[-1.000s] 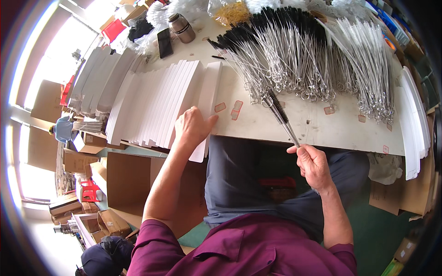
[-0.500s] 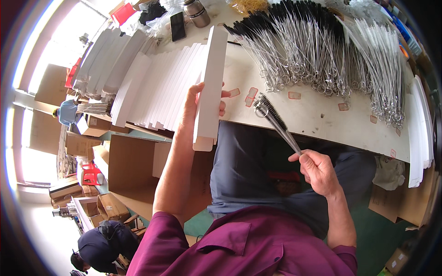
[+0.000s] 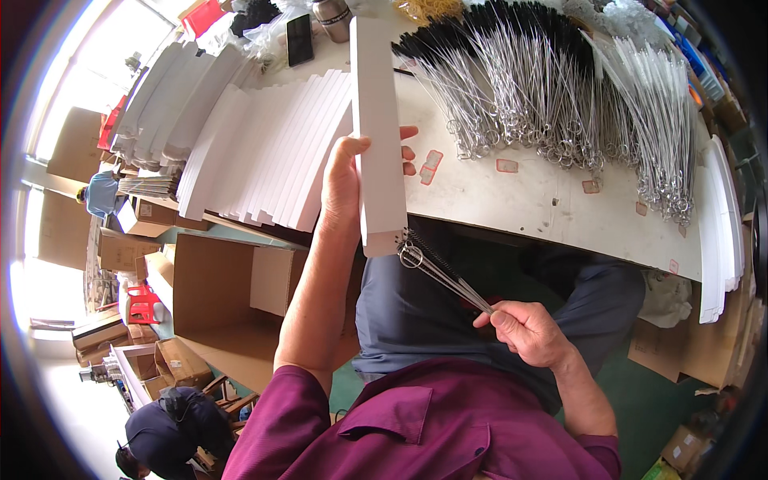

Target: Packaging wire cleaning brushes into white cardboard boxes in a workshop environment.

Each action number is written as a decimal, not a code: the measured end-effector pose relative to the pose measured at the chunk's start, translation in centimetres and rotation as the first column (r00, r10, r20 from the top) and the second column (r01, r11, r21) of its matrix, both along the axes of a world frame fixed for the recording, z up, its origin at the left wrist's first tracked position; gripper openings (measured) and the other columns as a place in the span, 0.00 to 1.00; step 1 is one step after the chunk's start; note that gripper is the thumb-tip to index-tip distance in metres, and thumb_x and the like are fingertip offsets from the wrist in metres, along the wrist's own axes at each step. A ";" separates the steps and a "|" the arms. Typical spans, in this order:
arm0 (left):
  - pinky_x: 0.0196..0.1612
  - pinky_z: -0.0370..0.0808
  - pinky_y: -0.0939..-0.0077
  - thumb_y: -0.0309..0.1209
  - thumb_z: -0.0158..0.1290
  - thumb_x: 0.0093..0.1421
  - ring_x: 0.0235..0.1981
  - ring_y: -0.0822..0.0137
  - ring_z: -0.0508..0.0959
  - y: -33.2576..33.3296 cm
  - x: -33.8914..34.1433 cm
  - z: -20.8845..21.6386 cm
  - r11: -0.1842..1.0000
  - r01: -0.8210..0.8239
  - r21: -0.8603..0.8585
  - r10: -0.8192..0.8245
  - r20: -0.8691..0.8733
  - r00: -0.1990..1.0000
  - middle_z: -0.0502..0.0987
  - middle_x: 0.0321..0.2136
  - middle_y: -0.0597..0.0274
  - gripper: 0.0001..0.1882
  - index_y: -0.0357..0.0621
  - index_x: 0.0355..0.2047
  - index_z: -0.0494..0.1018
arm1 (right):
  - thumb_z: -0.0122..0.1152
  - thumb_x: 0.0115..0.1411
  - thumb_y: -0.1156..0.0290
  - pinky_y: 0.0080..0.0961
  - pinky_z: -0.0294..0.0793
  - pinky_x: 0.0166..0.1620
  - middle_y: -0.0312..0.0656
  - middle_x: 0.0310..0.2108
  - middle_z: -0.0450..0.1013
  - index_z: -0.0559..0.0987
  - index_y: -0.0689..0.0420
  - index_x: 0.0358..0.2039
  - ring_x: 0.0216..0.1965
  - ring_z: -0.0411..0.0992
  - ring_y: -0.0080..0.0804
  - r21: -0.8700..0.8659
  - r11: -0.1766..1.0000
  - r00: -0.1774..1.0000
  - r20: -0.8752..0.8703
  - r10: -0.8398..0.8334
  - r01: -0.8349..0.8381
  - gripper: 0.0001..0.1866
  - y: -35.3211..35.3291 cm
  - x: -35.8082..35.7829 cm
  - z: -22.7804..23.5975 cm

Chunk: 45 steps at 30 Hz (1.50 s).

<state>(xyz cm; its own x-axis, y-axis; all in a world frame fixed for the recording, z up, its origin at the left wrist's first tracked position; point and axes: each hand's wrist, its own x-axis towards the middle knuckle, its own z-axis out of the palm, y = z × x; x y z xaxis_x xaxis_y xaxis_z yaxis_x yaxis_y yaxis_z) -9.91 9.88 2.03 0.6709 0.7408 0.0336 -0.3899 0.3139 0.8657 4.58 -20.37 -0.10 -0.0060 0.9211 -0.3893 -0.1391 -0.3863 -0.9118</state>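
Note:
My left hand [image 3: 344, 178] grips a long narrow white box [image 3: 379, 136], held upright with its lower end toward me. My right hand [image 3: 528, 330] is closed on a small bundle of wire brushes [image 3: 448, 280] with black bristles and looped ends. The far tips of the bundle meet the box's lower end; whether any are inside cannot be told. Across the table lie many black-bristled wire brushes [image 3: 528, 88], loops toward me. White-bristled brushes [image 3: 648, 120] lie at their right. A row of white boxes [image 3: 272, 152] stands left of my left hand.
A phone [image 3: 299, 40] and a metal flask [image 3: 332, 19] sit at the back of the table [image 3: 512, 204]. More white boxes [image 3: 716, 232] lie at its right edge. Below left is an open cardboard carton [image 3: 212, 288]. Another person [image 3: 176, 432] bends over at the lower left.
My right hand has moved left, bringing the brush bundle from over the table edge to the box's lower end. The box has shifted slightly right and up in the picture.

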 end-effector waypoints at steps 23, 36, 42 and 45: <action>0.40 0.77 0.61 0.40 0.50 0.70 0.33 0.60 0.77 -0.7 0.1 -1.9 0.964 -0.176 -0.199 0.203 0.123 0.971 0.77 0.38 0.44 0.26 0.31 0.58 0.66 | 0.50 0.76 0.57 0.17 0.57 0.21 0.27 0.16 0.59 0.82 0.64 0.42 0.18 0.55 0.13 -0.196 0.980 0.963 -0.268 -0.020 -0.034 0.21 0.8 0.5 -1.9; 0.38 0.76 0.61 0.49 0.50 0.69 0.29 0.59 0.76 -7.1 2.4 -4.1 0.948 -0.144 -0.283 0.148 -0.008 0.989 0.76 0.31 0.50 0.23 0.37 0.44 0.72 | 0.51 0.74 0.60 0.17 0.63 0.23 0.32 0.23 0.71 0.77 0.62 0.53 0.19 0.61 0.14 -0.152 0.988 0.988 -0.150 -0.026 0.003 0.19 5.2 1.4 -0.6; 0.43 0.78 0.59 0.54 0.46 0.71 0.35 0.55 0.80 -9.0 2.3 -4.5 0.958 -0.205 -0.199 0.187 -0.106 0.977 0.78 0.33 0.50 0.27 0.38 0.45 0.72 | 0.62 0.70 0.61 0.20 0.74 0.33 0.37 0.35 0.76 0.75 0.61 0.57 0.27 0.70 0.18 -0.028 1.000 0.994 -0.106 -0.011 0.008 0.21 7.4 1.9 -0.6; 0.44 0.79 0.63 0.54 0.47 0.72 0.37 0.58 0.82 -9.7 1.5 -4.2 0.980 -0.135 -0.146 0.109 -0.175 0.979 0.80 0.36 0.49 0.29 0.34 0.49 0.72 | 0.65 0.69 0.63 0.21 0.77 0.41 0.34 0.33 0.78 0.81 0.64 0.47 0.32 0.73 0.18 -0.031 1.000 1.000 0.000 -0.004 0.004 0.16 7.1 2.1 -1.8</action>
